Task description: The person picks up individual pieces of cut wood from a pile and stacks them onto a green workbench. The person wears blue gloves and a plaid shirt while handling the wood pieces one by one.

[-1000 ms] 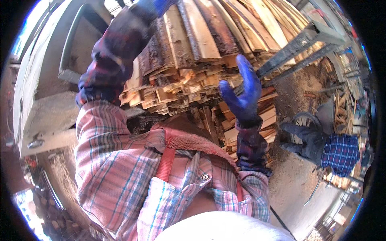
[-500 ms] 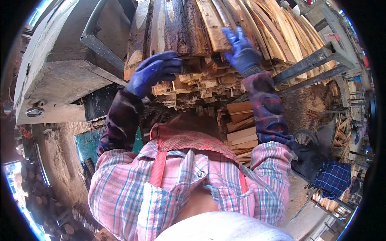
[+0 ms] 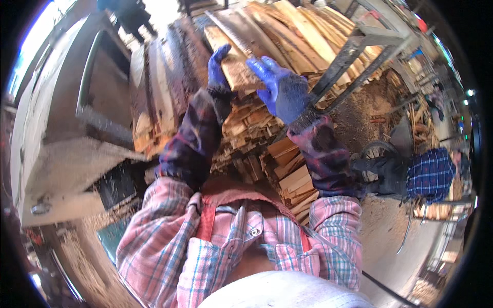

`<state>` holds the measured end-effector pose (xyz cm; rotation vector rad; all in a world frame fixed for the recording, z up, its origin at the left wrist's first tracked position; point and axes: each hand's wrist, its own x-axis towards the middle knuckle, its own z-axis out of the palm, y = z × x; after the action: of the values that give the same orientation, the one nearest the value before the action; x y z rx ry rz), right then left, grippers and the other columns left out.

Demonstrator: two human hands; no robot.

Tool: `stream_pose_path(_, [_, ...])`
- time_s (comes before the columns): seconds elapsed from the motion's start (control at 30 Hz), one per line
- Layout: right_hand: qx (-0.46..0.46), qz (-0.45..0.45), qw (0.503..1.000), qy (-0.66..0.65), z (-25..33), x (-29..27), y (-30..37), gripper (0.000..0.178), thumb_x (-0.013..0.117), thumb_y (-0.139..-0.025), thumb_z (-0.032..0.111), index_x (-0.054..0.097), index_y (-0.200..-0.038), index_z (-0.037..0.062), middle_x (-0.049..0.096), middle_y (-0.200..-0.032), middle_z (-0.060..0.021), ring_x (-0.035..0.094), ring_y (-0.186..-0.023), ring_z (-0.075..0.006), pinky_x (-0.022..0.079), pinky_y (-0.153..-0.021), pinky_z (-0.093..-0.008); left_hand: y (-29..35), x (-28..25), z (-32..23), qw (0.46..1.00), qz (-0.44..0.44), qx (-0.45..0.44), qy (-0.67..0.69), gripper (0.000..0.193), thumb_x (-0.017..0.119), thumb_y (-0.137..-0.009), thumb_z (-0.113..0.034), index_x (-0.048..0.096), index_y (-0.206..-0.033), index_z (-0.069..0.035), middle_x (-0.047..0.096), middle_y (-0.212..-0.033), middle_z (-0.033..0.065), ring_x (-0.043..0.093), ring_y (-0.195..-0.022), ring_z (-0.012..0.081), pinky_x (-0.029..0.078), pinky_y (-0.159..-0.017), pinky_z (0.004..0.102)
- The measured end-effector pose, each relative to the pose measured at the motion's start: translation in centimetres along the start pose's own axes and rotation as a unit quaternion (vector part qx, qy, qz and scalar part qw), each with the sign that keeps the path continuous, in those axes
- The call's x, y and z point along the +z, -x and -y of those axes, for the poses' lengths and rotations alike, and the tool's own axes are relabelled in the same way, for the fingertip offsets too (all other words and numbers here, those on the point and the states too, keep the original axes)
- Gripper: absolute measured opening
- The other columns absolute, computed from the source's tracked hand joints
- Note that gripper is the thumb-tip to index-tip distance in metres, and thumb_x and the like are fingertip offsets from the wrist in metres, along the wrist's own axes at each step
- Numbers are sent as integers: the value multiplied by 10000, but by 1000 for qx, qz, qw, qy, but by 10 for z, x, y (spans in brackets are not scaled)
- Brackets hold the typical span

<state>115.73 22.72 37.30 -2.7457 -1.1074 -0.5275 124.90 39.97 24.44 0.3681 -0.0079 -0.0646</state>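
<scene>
Both my hands wear blue gloves and reach up to a tall stack of rough wood slabs. My left hand grips the left edge of one bark-covered slab near the top of the pile. My right hand presses flat on the right side of the same slab, fingers spread. The slab's near end lies between the two hands. My plaid sleeves and pink checked shirt fill the lower middle of the view.
A grey metal rack frame braces the stack on the right. A large grey machine housing stands at the left. A person in a blue checked shirt bends over at the right, on sawdust-covered ground.
My hands have come closer together on the stack, from wide apart to either side of one slab. The view has tilted up toward the top of the pile.
</scene>
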Motion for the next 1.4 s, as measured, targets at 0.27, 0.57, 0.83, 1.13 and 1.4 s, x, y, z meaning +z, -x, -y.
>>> stream_pose_path(0.27, [55,-50,958,276,-52,-66,-32,648,621,-775,290,341,-1358,243,427,-1291,-84,608,-753,-227,494,-589,-374,-124,93,5,957,228,149,-101,236,437,-894,-137,584,-1023,-4,637,-927,101,625,-871,226,512,-823,353])
stream_pose_path(0.57, [-47,-182,982,29,-5,-69,-1,465,645,-736,159,554,-1175,34,540,-1188,-156,575,-1015,-281,494,-818,-369,-290,172,137,937,240,-110,-228,516,663,-773,-310,484,-1193,-69,578,-1020,162,591,-907,242,494,-814,329])
stream_pose_path(0.83, [93,-161,962,-201,-31,-20,83,448,659,-773,152,539,-1167,-24,589,-1117,-190,604,-970,-314,499,-817,-370,-90,192,21,890,346,-79,-286,390,450,-932,-244,446,-1244,-11,534,-1176,209,570,-1022,293,477,-875,397])
stream_pose_path(1.13, [-122,-2,989,-79,68,70,17,858,690,-710,414,231,-1422,276,187,-1471,-136,261,-1314,-336,244,-1026,-525,200,28,-158,865,90,-14,-494,453,362,-967,-290,384,-1315,-1,526,-1229,156,552,-1082,229,432,-947,356])
stream_pose_path(1.4, [-169,56,967,181,64,112,-25,826,515,-769,51,112,-1437,321,194,-1466,-125,362,-1257,-346,389,-963,-466,313,-32,-90,957,-119,-53,-257,569,395,-932,-444,400,-1298,-8,481,-1279,165,496,-1155,275,396,-983,399])
